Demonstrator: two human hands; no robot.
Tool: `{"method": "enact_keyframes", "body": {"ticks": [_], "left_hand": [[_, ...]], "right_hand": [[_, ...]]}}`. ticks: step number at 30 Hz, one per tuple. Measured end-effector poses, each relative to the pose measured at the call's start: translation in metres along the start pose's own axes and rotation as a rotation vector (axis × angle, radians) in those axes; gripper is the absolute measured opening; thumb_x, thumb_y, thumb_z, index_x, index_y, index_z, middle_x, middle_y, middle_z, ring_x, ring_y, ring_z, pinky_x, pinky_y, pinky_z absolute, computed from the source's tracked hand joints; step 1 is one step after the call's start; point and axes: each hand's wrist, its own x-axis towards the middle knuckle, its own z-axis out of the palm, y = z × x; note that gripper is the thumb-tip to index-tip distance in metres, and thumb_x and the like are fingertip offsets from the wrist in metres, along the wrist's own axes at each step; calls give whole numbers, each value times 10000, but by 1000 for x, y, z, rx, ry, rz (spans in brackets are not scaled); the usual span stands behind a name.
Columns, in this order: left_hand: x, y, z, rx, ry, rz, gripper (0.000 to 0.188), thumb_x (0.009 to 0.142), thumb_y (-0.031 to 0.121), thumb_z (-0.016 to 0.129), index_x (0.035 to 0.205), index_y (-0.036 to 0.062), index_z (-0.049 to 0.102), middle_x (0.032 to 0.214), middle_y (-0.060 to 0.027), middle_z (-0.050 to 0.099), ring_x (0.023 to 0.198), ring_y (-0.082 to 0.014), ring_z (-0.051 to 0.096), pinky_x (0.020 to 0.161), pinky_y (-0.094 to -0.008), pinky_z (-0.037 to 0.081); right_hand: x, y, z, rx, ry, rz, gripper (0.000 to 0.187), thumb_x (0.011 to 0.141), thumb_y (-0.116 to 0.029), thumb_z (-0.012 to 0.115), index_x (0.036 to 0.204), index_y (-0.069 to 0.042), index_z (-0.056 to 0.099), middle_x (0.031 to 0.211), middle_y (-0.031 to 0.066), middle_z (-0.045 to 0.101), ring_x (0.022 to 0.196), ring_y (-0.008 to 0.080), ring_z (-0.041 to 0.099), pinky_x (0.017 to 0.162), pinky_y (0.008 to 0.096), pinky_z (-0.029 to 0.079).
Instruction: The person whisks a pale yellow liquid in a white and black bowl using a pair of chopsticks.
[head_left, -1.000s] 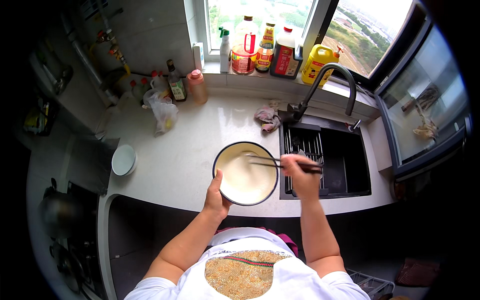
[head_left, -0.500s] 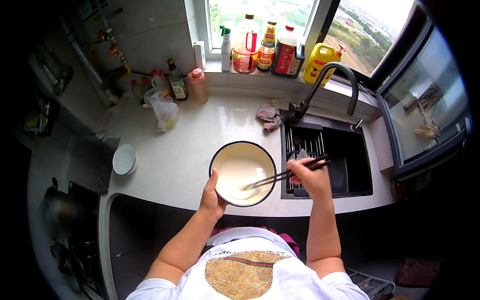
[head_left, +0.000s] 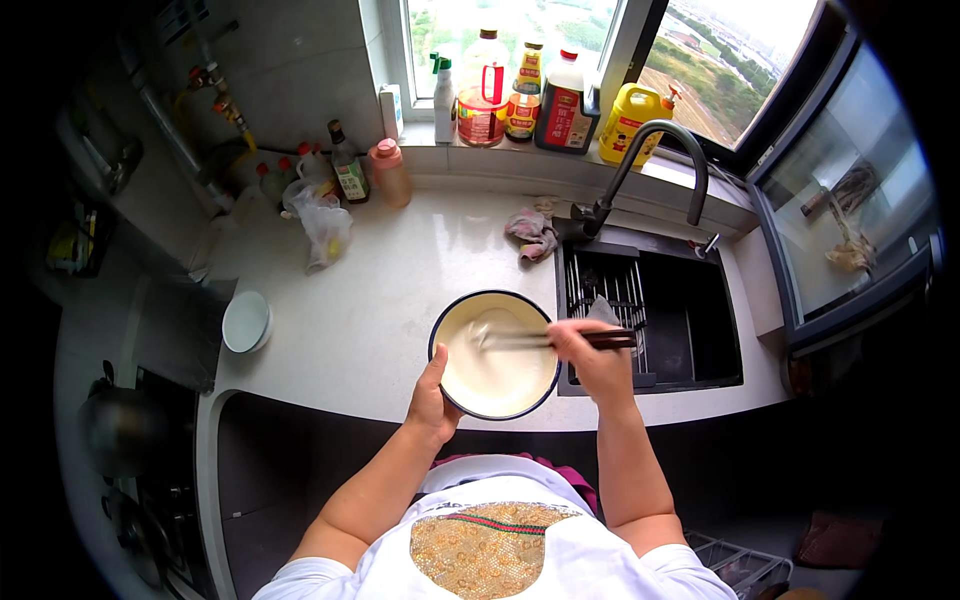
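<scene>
The bowl (head_left: 502, 301) is gripped at its rim by the left hand (head_left: 431, 402), and chopsticks (head_left: 612, 339) are held by the right hand (head_left: 594, 362), tips in pale liquid (head_left: 495, 380).

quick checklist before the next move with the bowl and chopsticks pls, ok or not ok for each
1. Left hand holding the dark-rimmed bowl: ok, thumb at its rim.
2. Right hand gripping the chopsticks: ok.
3. Chopstick tips inside the bowl's rim: ok.
4. Pale mixture free of lumps: cannot tell.
5. Bowl resting on the counter: cannot tell.
6. Cloth clear of the bowl: ok.
</scene>
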Motion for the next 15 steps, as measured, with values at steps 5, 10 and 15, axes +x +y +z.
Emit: {"method": "enact_keyframes", "body": {"ticks": [5,10,15], "left_hand": [[-2,5,-5,6,-6,19,610,893,508,502,1285,44,445,1245,-115,538,1164,-245,513,967,-379,425],[0,-3,3,-61,-39,-5,610,895,502,505,1294,46,434,1244,-126,536,1152,-239,525,958,-384,438],[-5,7,-2,-16,-51,21,609,903,501,494,1302,46,427,1261,-115,526,1173,-242,506,991,-377,408]], "right_hand": [[7,-17,-24,-51,76,206,149,790,-139,726,729,-14,672,625,18,612,565,70,585,528,202,490],[-8,-10,0,120,-141,107,96,805,-96,707,814,-2,693,691,60,652,591,110,626,558,217,525],[7,-9,-30,-50,121,130,110,800,-117,712,760,-16,693,662,53,643,514,99,599,459,192,467]]}}
